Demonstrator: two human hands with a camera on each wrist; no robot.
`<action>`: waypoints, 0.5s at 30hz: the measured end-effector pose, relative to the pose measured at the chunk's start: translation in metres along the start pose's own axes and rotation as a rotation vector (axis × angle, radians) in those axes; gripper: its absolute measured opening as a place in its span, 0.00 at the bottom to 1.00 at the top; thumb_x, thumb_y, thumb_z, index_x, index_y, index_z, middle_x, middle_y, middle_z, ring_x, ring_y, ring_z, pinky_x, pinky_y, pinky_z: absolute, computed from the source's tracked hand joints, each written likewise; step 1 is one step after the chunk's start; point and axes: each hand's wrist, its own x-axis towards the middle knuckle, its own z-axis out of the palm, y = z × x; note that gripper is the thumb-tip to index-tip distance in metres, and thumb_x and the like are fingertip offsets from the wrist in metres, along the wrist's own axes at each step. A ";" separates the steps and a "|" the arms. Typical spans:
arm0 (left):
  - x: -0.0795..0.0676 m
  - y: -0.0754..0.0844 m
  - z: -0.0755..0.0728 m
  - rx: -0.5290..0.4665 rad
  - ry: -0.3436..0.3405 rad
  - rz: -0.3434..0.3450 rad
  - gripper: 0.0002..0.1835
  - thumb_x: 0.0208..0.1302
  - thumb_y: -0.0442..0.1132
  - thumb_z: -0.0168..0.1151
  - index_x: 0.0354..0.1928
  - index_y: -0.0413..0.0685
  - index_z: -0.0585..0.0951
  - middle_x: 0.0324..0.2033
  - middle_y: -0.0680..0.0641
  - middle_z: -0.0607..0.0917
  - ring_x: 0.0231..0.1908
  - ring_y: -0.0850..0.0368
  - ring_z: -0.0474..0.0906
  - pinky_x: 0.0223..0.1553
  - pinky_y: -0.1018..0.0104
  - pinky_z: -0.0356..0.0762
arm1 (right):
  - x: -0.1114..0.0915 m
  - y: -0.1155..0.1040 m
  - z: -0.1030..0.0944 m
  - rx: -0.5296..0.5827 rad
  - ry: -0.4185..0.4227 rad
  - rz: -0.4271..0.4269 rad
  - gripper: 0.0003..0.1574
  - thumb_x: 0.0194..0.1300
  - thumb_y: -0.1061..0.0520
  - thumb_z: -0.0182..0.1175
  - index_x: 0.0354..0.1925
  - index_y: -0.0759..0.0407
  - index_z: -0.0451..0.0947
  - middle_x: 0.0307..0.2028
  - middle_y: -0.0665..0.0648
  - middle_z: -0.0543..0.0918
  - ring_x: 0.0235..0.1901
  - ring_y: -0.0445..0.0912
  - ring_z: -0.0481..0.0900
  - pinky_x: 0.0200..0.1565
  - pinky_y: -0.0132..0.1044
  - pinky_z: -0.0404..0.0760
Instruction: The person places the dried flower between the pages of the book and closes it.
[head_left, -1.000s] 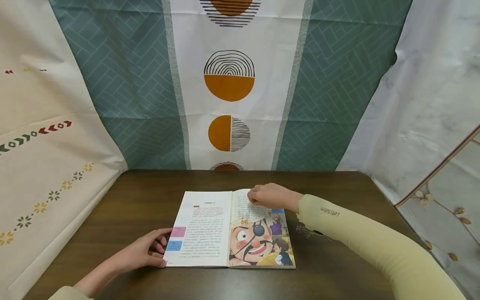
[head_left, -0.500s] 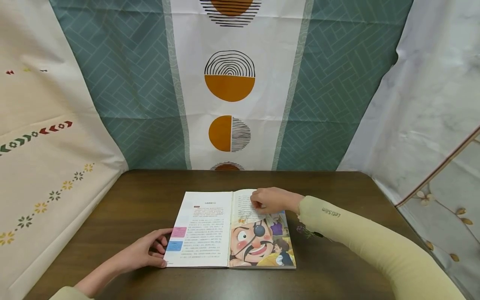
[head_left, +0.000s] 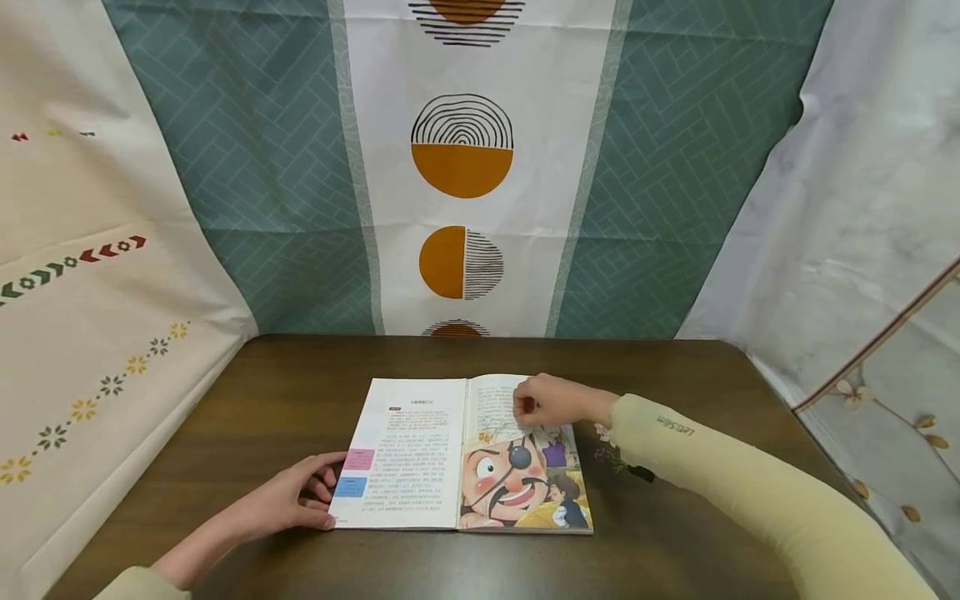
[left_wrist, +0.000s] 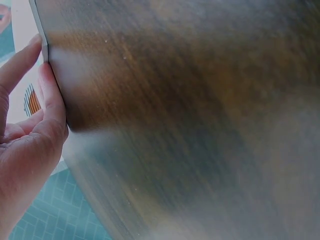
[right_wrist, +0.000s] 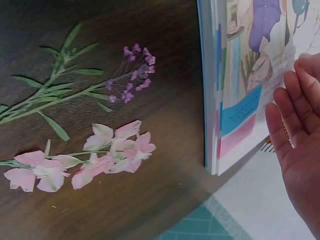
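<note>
An open book [head_left: 420,492] lies on the brown table, text on its left page and a cartoon face with an eye patch on its right page. My left hand [head_left: 288,500] rests at the book's left edge, thumb at the lower corner. In the left wrist view its fingertips [left_wrist: 34,42] touch that edge from the side. My right hand [head_left: 551,400] is over the upper right page. Its thumb and index fingertips come together, and I see nothing between them. In the right wrist view the other fingers [right_wrist: 292,107] are loosely bent. Thin lines and a small yellow shape show on the page.
Right of the book, a purple flower sprig [right_wrist: 132,80] and a pink flower stem [right_wrist: 102,157] lie on the table [head_left: 675,517], partly hidden by my right sleeve [head_left: 720,467] in the head view. Patterned cloth [head_left: 465,183] hangs behind the table.
My right hand has moved to the right across the page, uncovering more printed text. The left hand stays at the book's edge. The head view has shifted slightly.
</note>
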 end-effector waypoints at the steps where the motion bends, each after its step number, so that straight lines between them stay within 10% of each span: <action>1: 0.000 0.000 0.000 0.001 0.000 0.003 0.50 0.52 0.37 0.75 0.71 0.27 0.56 0.45 0.39 0.69 0.41 0.65 0.72 0.41 0.71 0.79 | 0.000 0.001 0.000 0.012 0.001 0.004 0.07 0.68 0.58 0.61 0.30 0.52 0.80 0.28 0.46 0.79 0.25 0.34 0.70 0.33 0.28 0.72; 15: -0.001 0.004 0.001 -0.002 -0.003 -0.007 0.49 0.53 0.34 0.75 0.71 0.26 0.56 0.45 0.40 0.69 0.41 0.64 0.71 0.41 0.70 0.79 | 0.000 0.003 -0.001 0.014 0.026 0.045 0.04 0.67 0.56 0.64 0.33 0.51 0.83 0.30 0.46 0.81 0.27 0.36 0.72 0.34 0.29 0.75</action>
